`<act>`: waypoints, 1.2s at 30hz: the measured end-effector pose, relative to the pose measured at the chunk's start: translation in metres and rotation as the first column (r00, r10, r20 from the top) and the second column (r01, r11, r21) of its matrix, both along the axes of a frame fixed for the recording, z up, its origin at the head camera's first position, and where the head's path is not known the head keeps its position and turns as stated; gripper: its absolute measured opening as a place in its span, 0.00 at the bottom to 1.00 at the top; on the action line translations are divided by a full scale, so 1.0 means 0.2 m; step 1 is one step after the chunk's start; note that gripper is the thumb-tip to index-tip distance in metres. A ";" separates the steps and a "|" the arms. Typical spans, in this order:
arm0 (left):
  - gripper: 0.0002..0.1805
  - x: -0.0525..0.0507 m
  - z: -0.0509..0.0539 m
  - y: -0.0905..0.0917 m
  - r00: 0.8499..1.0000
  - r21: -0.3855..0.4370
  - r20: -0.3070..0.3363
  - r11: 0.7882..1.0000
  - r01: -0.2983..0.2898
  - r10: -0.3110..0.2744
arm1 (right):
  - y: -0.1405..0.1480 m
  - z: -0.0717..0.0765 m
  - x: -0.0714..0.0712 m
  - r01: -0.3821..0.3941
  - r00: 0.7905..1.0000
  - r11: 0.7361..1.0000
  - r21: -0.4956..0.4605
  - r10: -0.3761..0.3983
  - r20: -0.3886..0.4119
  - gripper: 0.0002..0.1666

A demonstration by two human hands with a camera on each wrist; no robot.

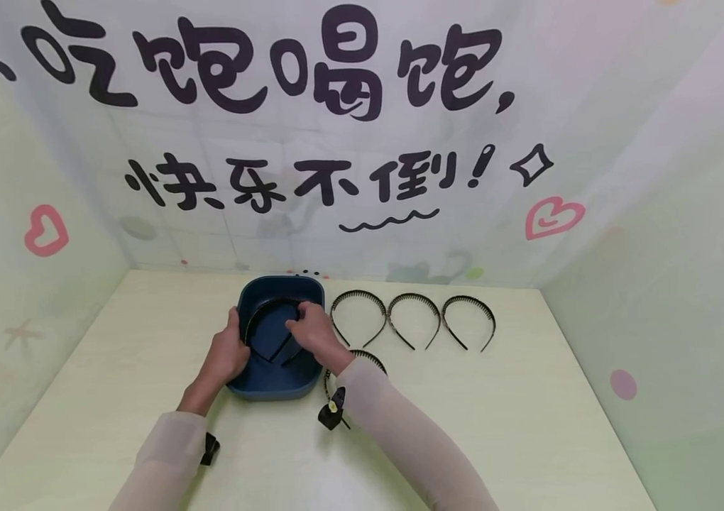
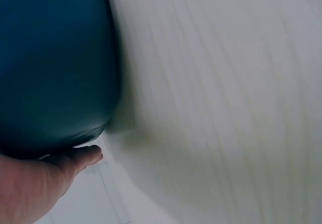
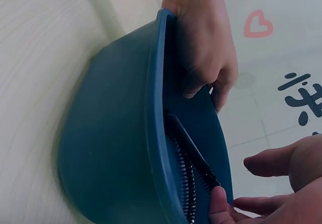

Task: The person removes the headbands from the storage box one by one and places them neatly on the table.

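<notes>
A deep blue plastic bin (image 1: 272, 392) stands on the table, with a black toothed headband (image 1: 270, 303) lying inside; whether a second overlaps it I cannot tell. My left hand (image 1: 226, 353) grips the bin's left wall, fingers hooked over the rim, as the right wrist view shows. Over the bin's right side is my right hand (image 1: 316, 331). In the right wrist view its thumb (image 3: 271, 162) stands well away from the fingers, and a fingertip (image 3: 218, 200) touches the dark band (image 3: 193, 146) in the bin.
Right of the bin, three black headbands (image 1: 414, 297) lie in a row. Another headband (image 1: 370, 357) lies nearer, partly hidden under my right forearm. Behind the table (image 1: 528, 397) rises a printed wall cloth (image 1: 311, 241).
</notes>
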State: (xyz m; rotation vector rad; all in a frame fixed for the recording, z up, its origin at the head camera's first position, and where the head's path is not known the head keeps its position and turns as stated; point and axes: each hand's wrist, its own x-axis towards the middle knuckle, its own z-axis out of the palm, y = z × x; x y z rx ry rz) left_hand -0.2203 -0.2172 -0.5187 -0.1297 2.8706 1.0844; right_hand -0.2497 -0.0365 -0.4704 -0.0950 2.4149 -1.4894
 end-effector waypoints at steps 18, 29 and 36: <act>0.44 -0.01 -0.01 0.00 1.000 -0.019 -0.018 1.000 0.000 0.000 | 0.02 -0.04 -0.04 0.037 0.974 0.987 0.155 0.000 -0.228 0.11; 0.43 0.00 0.00 0.00 1.000 0.000 -0.003 1.000 0.000 0.000 | 0.11 0.00 -0.06 -0.003 0.981 0.999 0.054 0.013 -0.192 0.12; 0.43 0.00 0.00 0.00 1.000 -0.006 -0.020 1.000 0.008 -0.008 | 0.23 0.01 -0.10 0.017 0.995 0.991 -0.131 -0.029 -0.093 0.15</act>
